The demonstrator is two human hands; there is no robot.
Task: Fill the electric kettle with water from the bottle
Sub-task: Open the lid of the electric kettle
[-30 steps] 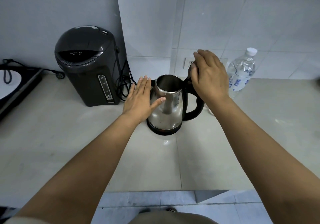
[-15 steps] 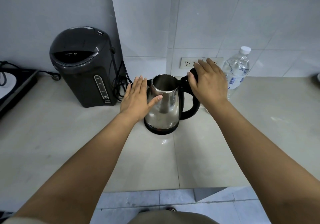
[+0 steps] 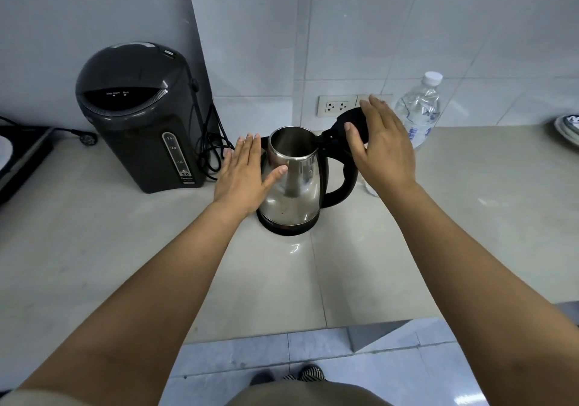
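The steel electric kettle stands on its black base on the counter, handle to the right. Its black lid is swung up and back, so the mouth is uncovered. My left hand lies flat against the kettle's left side, fingers straight and thumb on the steel. My right hand rests over the raised lid with fingers spread and the thumb on the lid's front. The clear water bottle with a white cap stands upright behind my right hand, against the wall.
A dark grey water boiler stands left of the kettle, with black cords between them. A wall socket sits behind the kettle. A black cooktop is at the far left, a plate at the far right. The counter's front edge is near me.
My right hand has pushed the lid back to the right and loosened from a grip into spread fingers. My left hand has stayed against the kettle's side.
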